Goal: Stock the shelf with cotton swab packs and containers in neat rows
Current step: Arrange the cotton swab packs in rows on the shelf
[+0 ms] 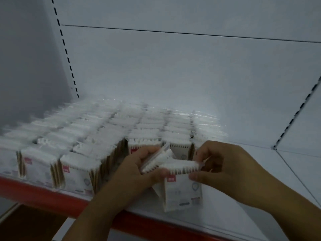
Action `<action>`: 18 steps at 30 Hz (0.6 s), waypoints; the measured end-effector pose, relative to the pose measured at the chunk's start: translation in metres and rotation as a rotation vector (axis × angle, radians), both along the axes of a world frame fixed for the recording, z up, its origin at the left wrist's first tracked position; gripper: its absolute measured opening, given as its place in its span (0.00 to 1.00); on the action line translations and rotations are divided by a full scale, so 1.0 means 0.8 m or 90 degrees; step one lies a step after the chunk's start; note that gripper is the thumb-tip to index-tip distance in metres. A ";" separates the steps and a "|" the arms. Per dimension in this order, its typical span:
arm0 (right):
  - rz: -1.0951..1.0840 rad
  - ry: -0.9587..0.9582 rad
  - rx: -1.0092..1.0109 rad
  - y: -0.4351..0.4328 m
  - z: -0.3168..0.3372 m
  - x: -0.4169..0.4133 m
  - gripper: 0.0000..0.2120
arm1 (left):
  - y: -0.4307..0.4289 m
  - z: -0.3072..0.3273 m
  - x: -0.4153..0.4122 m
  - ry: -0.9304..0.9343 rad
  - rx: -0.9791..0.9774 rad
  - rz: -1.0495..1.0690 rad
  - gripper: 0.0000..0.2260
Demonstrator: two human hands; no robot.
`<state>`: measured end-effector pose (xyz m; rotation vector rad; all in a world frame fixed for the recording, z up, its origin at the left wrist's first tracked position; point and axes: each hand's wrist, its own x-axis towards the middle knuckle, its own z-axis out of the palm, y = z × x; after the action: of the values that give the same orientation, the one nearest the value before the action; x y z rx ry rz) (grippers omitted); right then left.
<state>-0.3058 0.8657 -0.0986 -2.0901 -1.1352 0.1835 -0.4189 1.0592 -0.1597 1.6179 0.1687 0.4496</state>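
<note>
Left hand and right hand meet over the white shelf, fingers pinching two flat cotton swab packs at its front. They have clear crinkly film, fluffy white tips and pale card labels. Behind stand stocked rows of upright packs, glossy and blurred, before a smooth white back panel.

Your left hand covers the lower half of the tilted pack it grips. The print on the front pack that your right hand pinches is too blurred to read. The rear rows of packs smear into white, so you cannot count them. The left edge cuts off the end pack, and the bottom edge cuts off both your forearms.
</note>
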 end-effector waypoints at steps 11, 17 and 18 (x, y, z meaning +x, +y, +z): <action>-0.201 -0.083 0.101 -0.017 -0.005 0.014 0.11 | -0.004 0.002 -0.008 -0.139 -0.018 0.059 0.02; -0.150 -0.208 -0.009 0.038 -0.026 0.008 0.12 | 0.006 -0.009 -0.009 -0.108 -0.040 -0.030 0.09; -0.155 -0.208 -0.001 0.034 -0.026 0.009 0.10 | 0.006 -0.011 -0.009 -0.105 -0.043 -0.043 0.10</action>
<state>-0.2983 0.8929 -0.1198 -2.2934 -1.0474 -0.2822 -0.4263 1.0643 -0.1681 1.5080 0.0046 0.5181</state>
